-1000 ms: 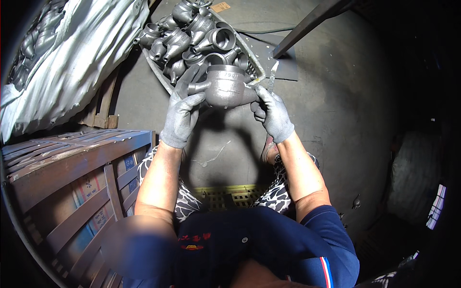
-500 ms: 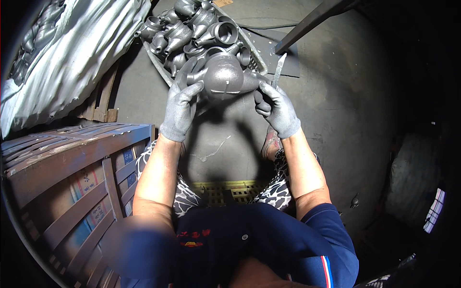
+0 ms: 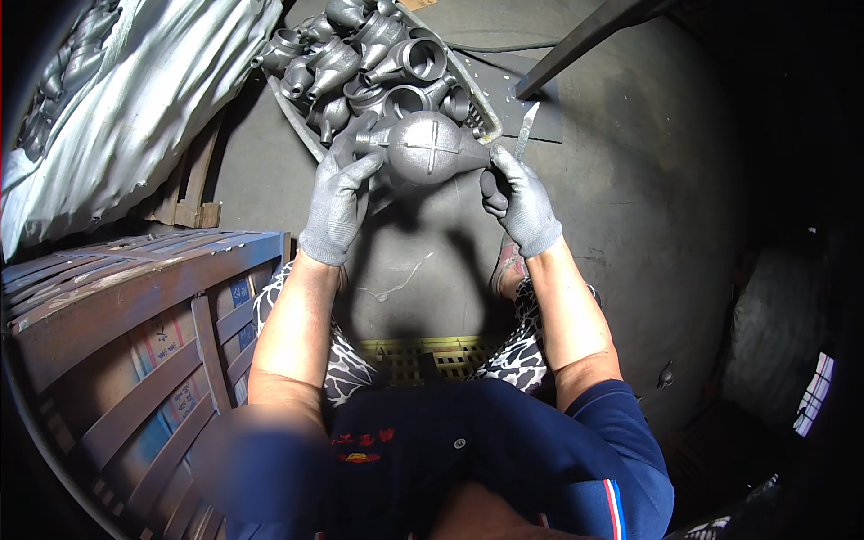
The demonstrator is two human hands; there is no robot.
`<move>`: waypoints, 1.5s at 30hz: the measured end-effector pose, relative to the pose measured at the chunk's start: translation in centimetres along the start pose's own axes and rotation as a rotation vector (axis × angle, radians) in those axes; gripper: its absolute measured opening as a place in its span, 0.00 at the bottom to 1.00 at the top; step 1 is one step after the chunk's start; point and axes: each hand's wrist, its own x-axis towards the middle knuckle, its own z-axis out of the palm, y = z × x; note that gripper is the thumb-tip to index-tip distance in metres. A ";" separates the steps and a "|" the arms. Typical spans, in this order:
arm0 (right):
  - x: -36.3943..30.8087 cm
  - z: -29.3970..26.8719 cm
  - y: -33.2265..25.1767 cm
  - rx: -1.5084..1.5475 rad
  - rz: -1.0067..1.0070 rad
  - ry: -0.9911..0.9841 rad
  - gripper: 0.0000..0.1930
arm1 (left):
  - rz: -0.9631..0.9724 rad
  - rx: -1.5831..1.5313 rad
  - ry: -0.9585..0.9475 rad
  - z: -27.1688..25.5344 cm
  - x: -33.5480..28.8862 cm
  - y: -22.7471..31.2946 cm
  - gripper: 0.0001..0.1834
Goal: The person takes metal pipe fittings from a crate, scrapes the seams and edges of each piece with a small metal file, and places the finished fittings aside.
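Note:
A round grey metal casting [image 3: 429, 155] with a raised cross on its bulging side is held up between my gloved hands. My left hand [image 3: 342, 175] grips the short neck on its left side. At its tapered right end, my right hand [image 3: 520, 193] has its thumb and fingertips on the narrow tip, the other fingers curled. A knife blade [image 3: 527, 128] sticks up from the right hand, its handle hidden in the grip. Just beyond, a crate [image 3: 486, 115] is heaped with similar castings [image 3: 337, 67].
On the left stand a slatted, rusty metal crate [image 3: 135, 297] with cartons inside and a white woven sack [image 3: 162, 99]. A metal post [image 3: 576, 54] rises at the far right. Between my legs is a yellow plastic crate [image 3: 432, 346]. A small piece [image 3: 665, 374] lies on the floor at right.
The casting has rolled over in my hands: its cross-ribbed side now faces up, and its open mouth is out of sight. Both hands stay in nearly the same place.

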 end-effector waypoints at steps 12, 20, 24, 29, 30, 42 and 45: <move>-0.2 0.4 -0.3 -0.116 -0.100 0.090 0.15 | -0.085 -0.034 0.005 -0.8 0.5 -0.7 0.31; -0.6 0.3 -0.7 0.003 -0.133 -0.082 0.15 | -0.133 -0.073 0.056 -2.1 0.6 -2.0 0.28; -0.9 0.1 -1.0 -0.063 -0.112 -0.059 0.15 | -0.179 -0.100 0.077 -2.2 0.8 -2.6 0.25; -0.7 -0.2 -0.9 -0.124 -0.153 -0.021 0.15 | -0.191 -0.113 0.075 -2.6 0.8 -3.2 0.22; -0.8 0.0 -1.0 -0.123 -0.151 -0.023 0.15 | -0.191 -0.131 0.068 -3.0 0.8 -3.4 0.21; -0.5 0.2 -0.5 -0.075 -0.008 0.006 0.12 | -0.037 -0.090 0.112 -2.7 0.7 -3.3 0.19; 0.2 0.0 0.4 0.064 -0.017 0.058 0.12 | -0.010 -0.129 0.238 0.0 0.1 -1.5 0.18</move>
